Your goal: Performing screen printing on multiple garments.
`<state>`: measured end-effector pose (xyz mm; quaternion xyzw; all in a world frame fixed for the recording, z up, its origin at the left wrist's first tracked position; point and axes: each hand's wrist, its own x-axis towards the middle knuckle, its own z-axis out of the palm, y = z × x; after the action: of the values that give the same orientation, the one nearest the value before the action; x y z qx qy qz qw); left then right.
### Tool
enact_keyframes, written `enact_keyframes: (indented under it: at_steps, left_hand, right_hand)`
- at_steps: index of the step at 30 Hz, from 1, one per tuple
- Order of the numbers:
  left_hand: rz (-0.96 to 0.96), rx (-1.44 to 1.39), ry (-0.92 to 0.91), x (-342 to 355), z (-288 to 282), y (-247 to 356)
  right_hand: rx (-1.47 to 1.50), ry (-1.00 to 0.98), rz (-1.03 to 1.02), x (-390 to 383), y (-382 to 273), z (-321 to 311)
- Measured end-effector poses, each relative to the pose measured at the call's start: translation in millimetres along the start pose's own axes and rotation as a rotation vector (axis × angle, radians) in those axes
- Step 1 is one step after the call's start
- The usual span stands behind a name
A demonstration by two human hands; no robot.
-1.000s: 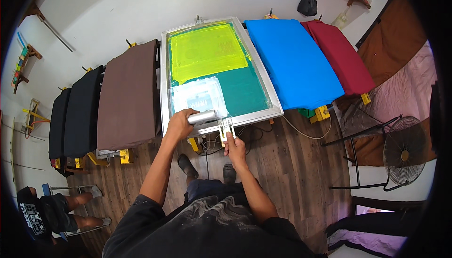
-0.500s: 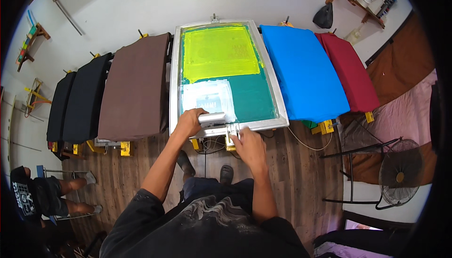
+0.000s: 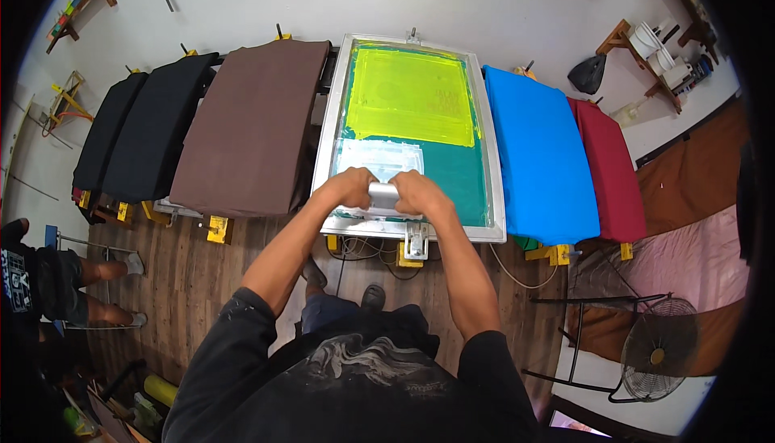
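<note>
Both my hands grip a silver-handled squeegee (image 3: 383,197) near the near end of a screen-printing frame. My left hand (image 3: 352,188) is closed round its left part and my right hand (image 3: 415,193) round its right part. Beneath lies the green mesh screen (image 3: 454,175) in its metal frame (image 3: 497,193). White ink (image 3: 378,155) covers the mesh just beyond the squeegee, toward the left. A bright yellow area (image 3: 412,96) fills the far half. The squeegee's blade is mostly hidden by my hands. A metal clamp (image 3: 416,241) sits at the frame's near edge.
Left of the screen are boards with brown (image 3: 250,120) and black shirts (image 3: 157,128); right are blue (image 3: 541,152) and dark red (image 3: 607,172) ones. A floor fan (image 3: 658,354) stands at lower right. Another person (image 3: 69,289) is at far left. Cables (image 3: 367,249) hang below the frame.
My right hand has left the clamp at the frame's near edge and now grips the squeegee beside my left hand. The squeegee has moved slightly along the screen. The view has shifted.
</note>
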<state>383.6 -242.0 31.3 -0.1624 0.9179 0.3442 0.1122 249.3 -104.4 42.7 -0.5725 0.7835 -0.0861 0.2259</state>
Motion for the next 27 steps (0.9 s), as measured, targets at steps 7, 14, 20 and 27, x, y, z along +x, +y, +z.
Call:
enact_keyframes:
  at_steps: [7,14,20,27]
  left_hand:
    - [0.010,0.265,0.155,31,-54,24]
    - [0.068,0.481,0.246,40,-47,50]
    - [0.080,0.789,0.358,42,-11,69]
    - [0.010,0.935,0.391,23,40,79]
  right_hand:
    - [0.181,0.121,-0.036,27,14,-24]
    - [0.277,0.100,0.024,30,16,-22]
    - [0.514,0.342,-0.026,23,42,33]
    - [0.512,0.397,-0.080,5,38,65]
